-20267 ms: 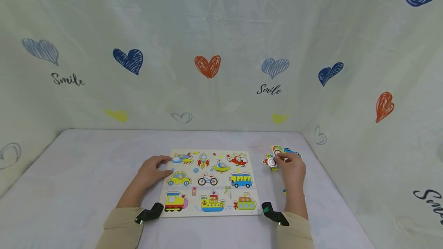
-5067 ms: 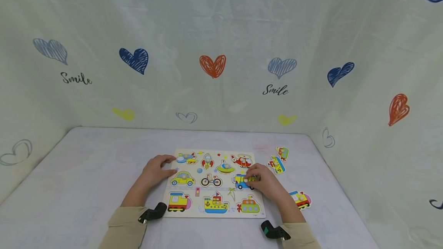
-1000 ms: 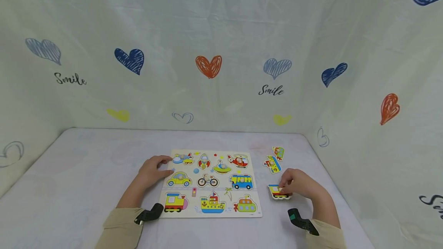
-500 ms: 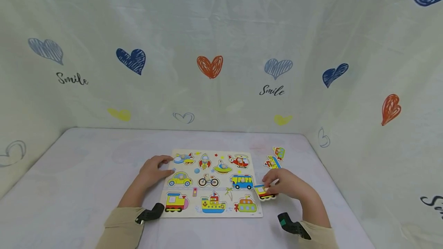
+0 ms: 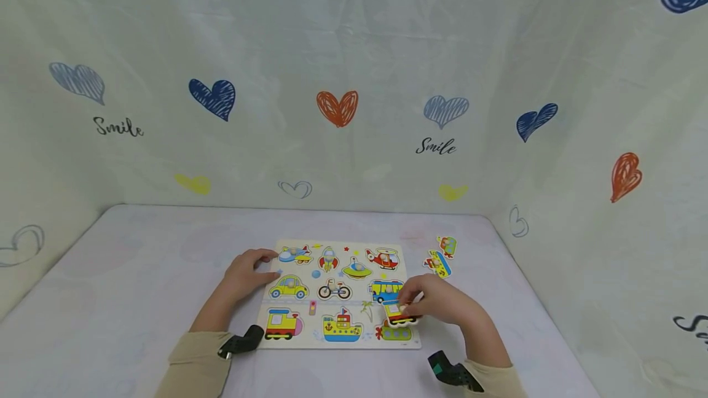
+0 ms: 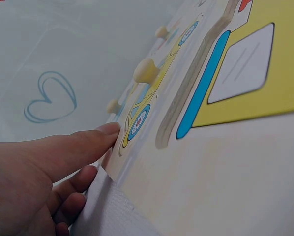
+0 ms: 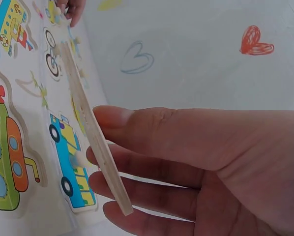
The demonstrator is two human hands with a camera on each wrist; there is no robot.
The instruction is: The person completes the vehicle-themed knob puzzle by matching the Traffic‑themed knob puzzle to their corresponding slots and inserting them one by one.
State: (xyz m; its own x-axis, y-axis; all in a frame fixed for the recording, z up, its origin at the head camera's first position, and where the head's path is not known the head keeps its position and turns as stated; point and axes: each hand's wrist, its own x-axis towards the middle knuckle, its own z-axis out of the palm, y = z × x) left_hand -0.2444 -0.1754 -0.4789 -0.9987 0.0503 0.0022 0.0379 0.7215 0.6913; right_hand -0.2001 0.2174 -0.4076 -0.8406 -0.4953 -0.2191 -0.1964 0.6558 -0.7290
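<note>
In the head view, a wooden knob puzzle board (image 5: 310, 344) printed with vehicles lies flat on the table. My left hand (image 5: 243, 275) touches its left edge; in the left wrist view the thumb (image 6: 105, 135) rests on the edge beside the yellow car piece (image 6: 149, 98). Above the board's right side, my right hand (image 5: 442, 300) pinches a train puzzle piece (image 5: 394, 311), which partly covers the submarine picture (image 5: 395, 333). Seen edge-on in the right wrist view, that train piece (image 7: 98, 132) is apart from the board, between thumb and fingers. The train-shaped recess (image 5: 282, 324) is at the board's lower left.
Right of the board, a ship piece (image 5: 438, 263) and a submarine piece (image 5: 447, 247) lie on the white tablecloth (image 5: 166, 250). Several pieces, among them the bus (image 5: 385, 290) and bicycle (image 5: 334, 289), sit in the board. A heart-printed curtain (image 5: 376, 158) stands behind.
Earlier the right hand handled the bus piece, now in the board. It then took the train piece from the table at right and moved it left over the board. The left hand stayed put.
</note>
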